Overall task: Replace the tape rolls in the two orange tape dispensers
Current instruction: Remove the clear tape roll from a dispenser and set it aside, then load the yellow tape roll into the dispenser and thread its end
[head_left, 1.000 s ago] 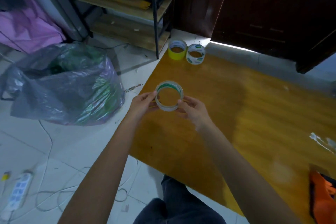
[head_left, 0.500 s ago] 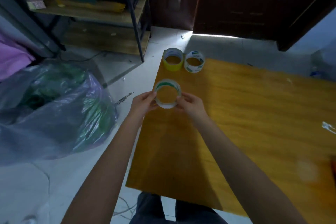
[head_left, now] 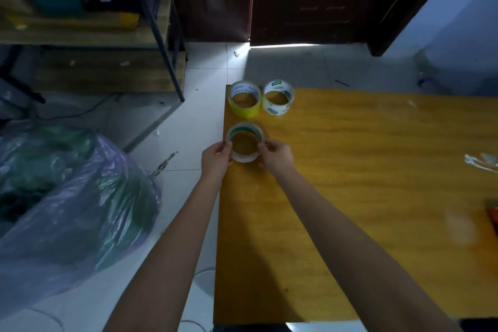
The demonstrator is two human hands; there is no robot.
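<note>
A clear tape roll (head_left: 244, 159) with a green inner ring is held between both hands at the left edge of the yellow wooden table (head_left: 363, 170). My left hand (head_left: 217, 159) grips its left side and my right hand (head_left: 275, 158) grips its right side. Beyond it, at the table's far left corner, a yellow tape roll (head_left: 244, 109) and a clear tape roll with green print (head_left: 278, 108) stand side by side. A sliver of an orange tape dispenser (head_left: 493, 213) shows at the right edge of the view.
A large translucent plastic bag (head_left: 67, 210) full of stuff sits on the tiled floor to the left. A metal and wood shelf (head_left: 107, 35) stands at the back left, dark wooden doors (head_left: 310, 0) behind the table. Crumpled clear tape (head_left: 479, 160) lies at the right.
The view has swung to the right and levelled with the table. Both hands still hold the clear roll, now a little lower and closer to the table's left edge.
</note>
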